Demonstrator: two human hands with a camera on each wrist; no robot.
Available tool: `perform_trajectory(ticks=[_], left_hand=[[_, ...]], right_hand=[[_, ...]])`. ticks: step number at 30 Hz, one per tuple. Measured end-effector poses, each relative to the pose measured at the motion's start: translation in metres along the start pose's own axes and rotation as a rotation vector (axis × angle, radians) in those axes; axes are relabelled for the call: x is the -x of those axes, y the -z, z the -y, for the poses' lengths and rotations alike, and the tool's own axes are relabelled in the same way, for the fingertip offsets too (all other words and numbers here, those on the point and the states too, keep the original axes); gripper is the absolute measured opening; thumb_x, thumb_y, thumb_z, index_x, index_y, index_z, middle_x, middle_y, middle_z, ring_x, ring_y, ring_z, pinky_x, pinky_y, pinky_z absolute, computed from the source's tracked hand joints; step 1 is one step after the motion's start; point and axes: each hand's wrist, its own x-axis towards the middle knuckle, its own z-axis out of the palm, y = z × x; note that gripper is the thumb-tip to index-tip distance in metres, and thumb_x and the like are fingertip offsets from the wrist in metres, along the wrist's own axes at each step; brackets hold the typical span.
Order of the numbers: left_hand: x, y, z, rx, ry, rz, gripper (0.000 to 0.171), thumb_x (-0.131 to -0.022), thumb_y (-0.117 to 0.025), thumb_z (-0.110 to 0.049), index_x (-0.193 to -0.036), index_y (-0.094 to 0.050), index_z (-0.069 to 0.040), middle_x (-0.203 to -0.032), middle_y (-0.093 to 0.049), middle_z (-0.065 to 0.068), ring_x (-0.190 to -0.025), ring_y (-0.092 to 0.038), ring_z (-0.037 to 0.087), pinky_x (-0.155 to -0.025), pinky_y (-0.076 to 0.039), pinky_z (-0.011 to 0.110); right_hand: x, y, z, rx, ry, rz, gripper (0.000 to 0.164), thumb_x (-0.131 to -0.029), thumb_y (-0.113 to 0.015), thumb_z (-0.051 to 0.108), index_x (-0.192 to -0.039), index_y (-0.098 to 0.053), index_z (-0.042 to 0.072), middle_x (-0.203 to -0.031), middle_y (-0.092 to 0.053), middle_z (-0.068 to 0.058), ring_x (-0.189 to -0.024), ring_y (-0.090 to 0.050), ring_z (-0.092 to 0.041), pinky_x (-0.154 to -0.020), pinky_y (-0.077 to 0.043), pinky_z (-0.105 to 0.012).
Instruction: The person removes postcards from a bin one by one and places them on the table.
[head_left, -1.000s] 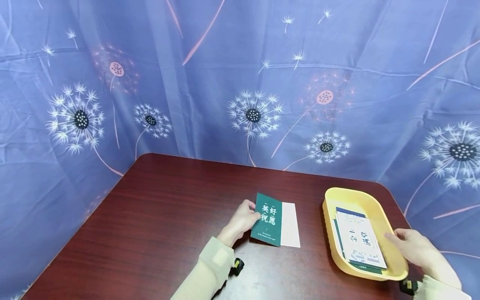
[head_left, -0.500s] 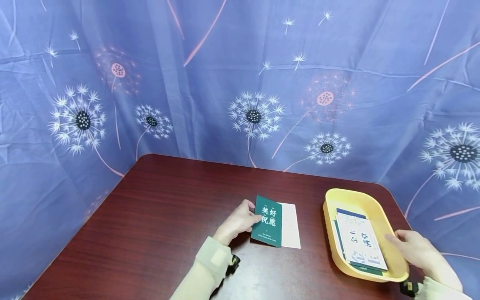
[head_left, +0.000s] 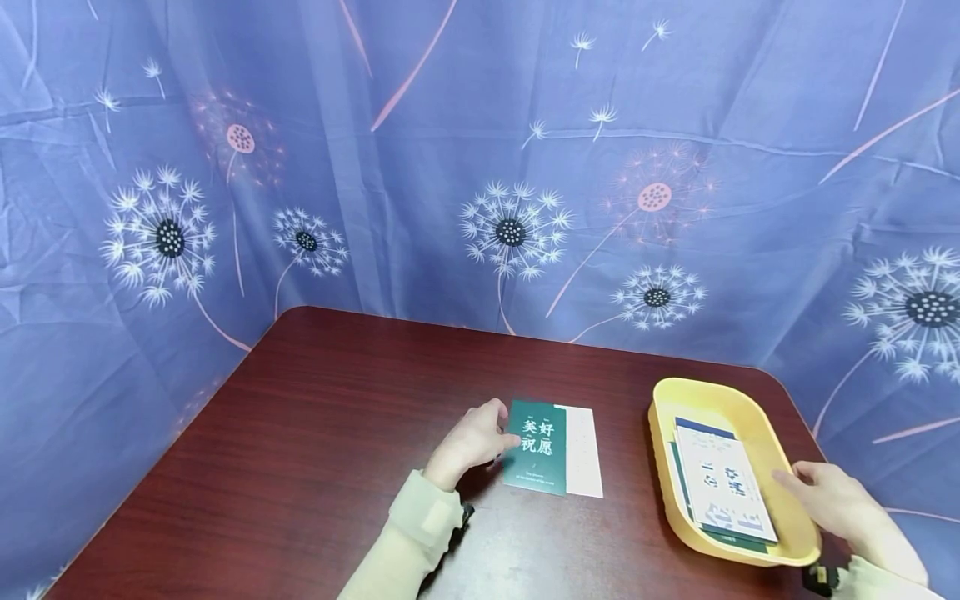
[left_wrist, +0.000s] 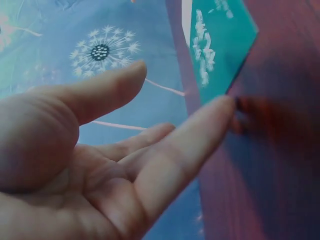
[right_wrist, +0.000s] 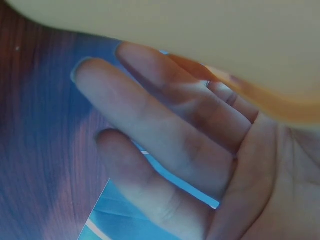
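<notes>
A green greeting card (head_left: 538, 462) with white Chinese lettering lies on the table, overlapping a white card (head_left: 582, 454) that shows along its right side. Beside its left edge is my left hand (head_left: 474, 437), thumb and fingers apart. In the left wrist view the index fingertip sits right at the corner of the green card (left_wrist: 222, 45). My right hand (head_left: 840, 504) holds the yellow tray (head_left: 663, 500) by its right side, thumb over the rim and fingers along the outside wall. Inside the tray lies a stack of cards, a white printed one (head_left: 723, 483) on top.
The dark red wooden table (head_left: 360, 417) has rounded far corners. Behind it hangs a blue curtain (head_left: 420, 208) with dandelion prints. Beneath the white card in the tray, edges of a green card (head_left: 738, 542) and a navy card (head_left: 703, 427) stick out.
The green card's raised left side has come down onto the table, and my left fingers have let go of it. My right hand has stayed at the tray.
</notes>
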Motion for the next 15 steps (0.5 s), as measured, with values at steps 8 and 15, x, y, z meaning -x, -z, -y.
perform_trajectory(ticks=[8, 15], left_hand=[[0.006, 0.002, -0.014, -0.154, -0.026, -0.034, 0.036, -0.090, -0.069, -0.032, -0.110, -0.060, -0.003, -0.073, -0.061, 0.004, -0.077, -0.061, 0.022, -0.076, -0.048, 0.040], [0.001, -0.008, -0.066, -0.240, -0.136, 0.008, 0.044, -0.096, -0.055, -0.049, -0.097, -0.066, -0.006, -0.077, -0.061, 0.003, -0.066, -0.056, 0.019, -0.064, -0.047, 0.032]], right_hand=[[0.000, -0.001, -0.001, -0.004, 0.014, -0.011, 0.039, -0.103, -0.046, 0.030, -0.071, -0.049, 0.010, -0.061, -0.043, -0.001, -0.057, -0.041, -0.014, -0.053, -0.032, -0.028], [0.001, 0.001, -0.001, -0.006, 0.011, -0.001, 0.040, -0.103, -0.046, 0.031, -0.070, -0.048, 0.010, -0.061, -0.042, 0.000, -0.057, -0.040, -0.013, -0.053, -0.031, -0.029]])
